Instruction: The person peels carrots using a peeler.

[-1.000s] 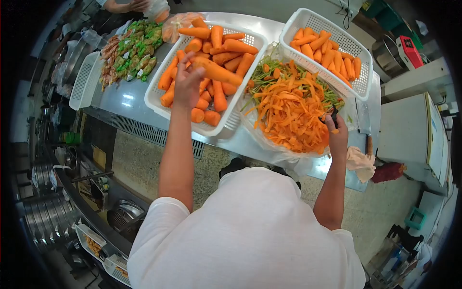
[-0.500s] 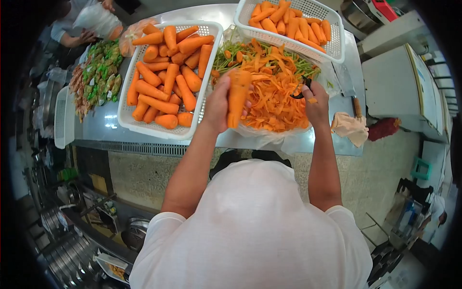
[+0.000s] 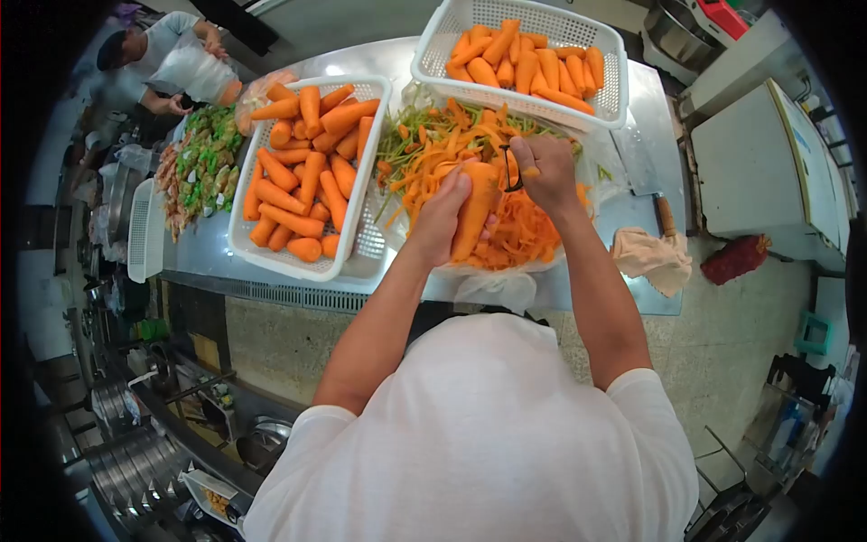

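Observation:
My left hand [image 3: 441, 217] is wrapped round a large carrot [image 3: 473, 212], which it holds tilted over a heap of orange peelings [image 3: 519, 237]. Closed on a black peeler [image 3: 512, 169], my right hand [image 3: 547, 170] is at the carrot's upper right. Whether the blade touches the carrot is hard to tell. Green stalks [image 3: 397, 140] lie behind and beside the peelings, on clear plastic. To the left, a white basket [image 3: 237, 237] holds several carrots; a second white basket [image 3: 617, 99], behind the peelings, holds several smaller-looking ones.
A cleaver [image 3: 638, 163] and a beige cloth [image 3: 652, 256] lie on the metal table's right side. Green-and-brown bundles [image 3: 206, 158] are at the far left. Behind them a co-worker [image 3: 163, 54] holds a plastic bag [image 3: 194, 72]. A red sack [image 3: 736, 259] is on the floor.
My left hand has brought a carrot from the left basket to over the peelings. My right hand, with the peeler, has moved left and up to that carrot. The view has shifted.

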The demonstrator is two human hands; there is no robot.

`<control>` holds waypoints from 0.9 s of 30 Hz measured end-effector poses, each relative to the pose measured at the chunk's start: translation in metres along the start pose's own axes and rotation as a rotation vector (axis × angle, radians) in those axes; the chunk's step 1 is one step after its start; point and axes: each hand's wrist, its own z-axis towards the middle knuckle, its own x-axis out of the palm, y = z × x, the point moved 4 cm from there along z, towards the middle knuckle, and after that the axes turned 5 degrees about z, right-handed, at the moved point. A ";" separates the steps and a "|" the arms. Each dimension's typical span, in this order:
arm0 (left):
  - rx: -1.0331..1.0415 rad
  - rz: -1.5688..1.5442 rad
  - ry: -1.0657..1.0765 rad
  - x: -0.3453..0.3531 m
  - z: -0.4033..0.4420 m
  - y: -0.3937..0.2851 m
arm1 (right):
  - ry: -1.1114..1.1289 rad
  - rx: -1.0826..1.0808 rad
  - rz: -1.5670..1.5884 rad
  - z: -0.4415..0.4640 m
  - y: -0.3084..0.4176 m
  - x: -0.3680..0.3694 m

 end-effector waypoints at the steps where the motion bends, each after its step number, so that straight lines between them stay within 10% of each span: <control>1: -0.009 0.006 -0.010 -0.008 -0.001 0.002 | 0.001 0.010 0.010 -0.005 0.005 0.006; 27: 0.012 0.198 0.005 -0.016 0.020 -0.005 | 0.117 -0.172 0.047 0.021 0.006 0.023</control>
